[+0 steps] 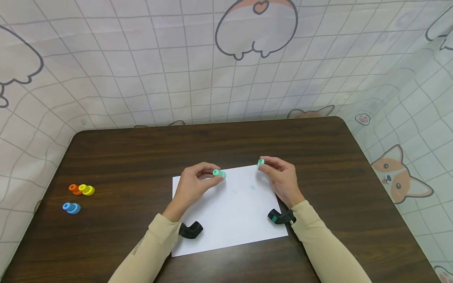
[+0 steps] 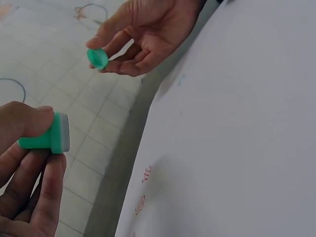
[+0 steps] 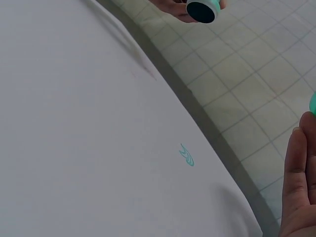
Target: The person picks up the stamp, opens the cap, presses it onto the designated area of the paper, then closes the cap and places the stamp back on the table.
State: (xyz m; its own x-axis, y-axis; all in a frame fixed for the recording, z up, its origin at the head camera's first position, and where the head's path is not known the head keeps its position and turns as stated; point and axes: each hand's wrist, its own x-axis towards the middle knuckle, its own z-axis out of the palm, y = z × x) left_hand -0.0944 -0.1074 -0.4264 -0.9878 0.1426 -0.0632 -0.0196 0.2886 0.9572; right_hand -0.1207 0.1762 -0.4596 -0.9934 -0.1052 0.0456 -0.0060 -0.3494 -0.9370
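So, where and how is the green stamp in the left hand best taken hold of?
Probably by the narrow handle of the green stamp, pinched from the handle end: it juts out behind a wider head, and the dark stamping face at the opposite end is uncovered, so this side should keep that face untouched.

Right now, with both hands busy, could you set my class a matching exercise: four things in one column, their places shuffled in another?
Things
1. green stamp
2. blue stamp
3. green cap
4. yellow stamp

Places
A. in the right hand
B. beside the orange stamp
C. in the left hand
D. by itself on the table

Pairs: 1-C, 2-D, 3-A, 4-B
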